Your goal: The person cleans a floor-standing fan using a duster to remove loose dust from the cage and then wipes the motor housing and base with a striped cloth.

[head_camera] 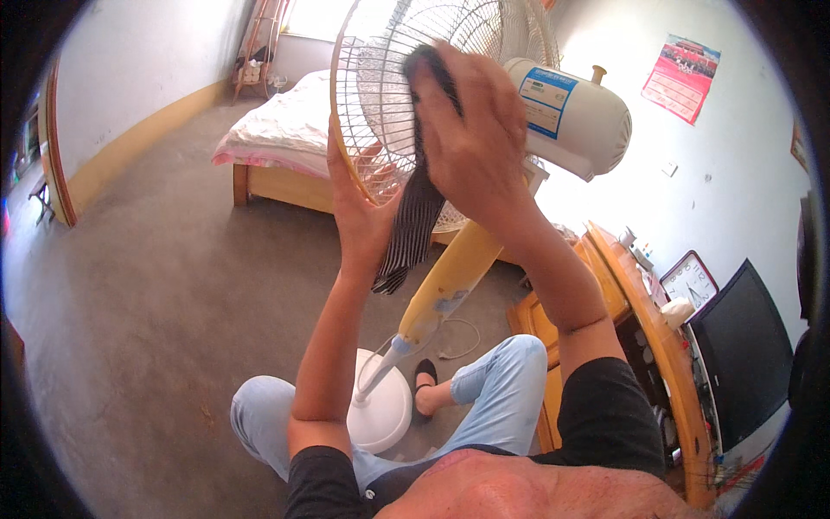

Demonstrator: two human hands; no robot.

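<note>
A pedestal fan stands between my knees, its wire grille (353, 84) rimmed in yellow. My left hand (363, 220) grips the lower edge of that front guard. With my right hand (476, 130), slightly blurred, I press a black and grey striped cloth (415, 224) against the wires; part of it hangs down beside my left wrist. Behind my right hand, the white motor housing (577, 123) bears a blue label and has a knob on top. The yellow column (447, 279) slants down to a round white base (382, 422) on the floor.
A bed (279, 130) with pale bedding stands ahead. To my right is a wooden cabinet (674, 370) carrying a dark-screened television (742, 357) and a square clock (689, 279). A cord (476, 331) lies looped on the floor near the base. A doorway frame (55, 149) is at the left.
</note>
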